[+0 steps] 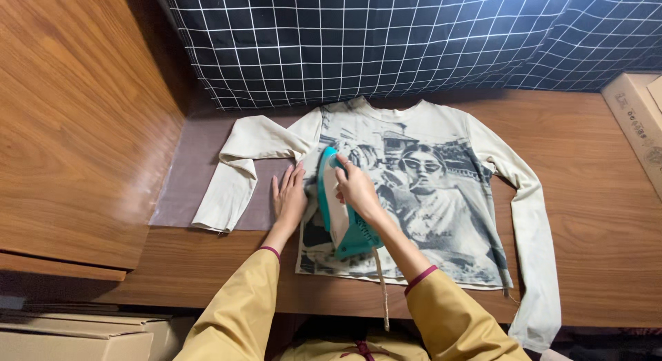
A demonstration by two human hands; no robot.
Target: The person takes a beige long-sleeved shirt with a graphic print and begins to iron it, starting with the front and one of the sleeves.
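We see a teal and white iron (340, 213) resting sole-down on the left half of a cream long-sleeved shirt (441, 195) with a large grey photo print across its front. The right hand (356, 189) is wrapped around the iron's handle, fingers curled shut on it, with the iron's nose pointing toward the far edge of the table (593, 168). A pale cord (381, 285) runs from the iron's heel back over the near edge of the table.

Just beside the iron, on its left, the left hand (289, 199) lies flat with fingers stretched out and close together, pressing on the shirt's side edge; it grips nothing.

The shirt lies front up, collar toward the far edge and hem close to the near edge. Its left sleeve is folded back on itself over a grey mat (193, 182) that covers the left part of the table. Its other sleeve runs down the right part of the table and hangs off the near edge.

Both forearms wear mustard yellow sleeves (241, 306) with dark red cuffs. Along the far edge leans a dark cushion (372, 37) with a white grid pattern. A cardboard box (638, 119) sits at the right edge, and a wooden panel (76, 119) rises at the left.
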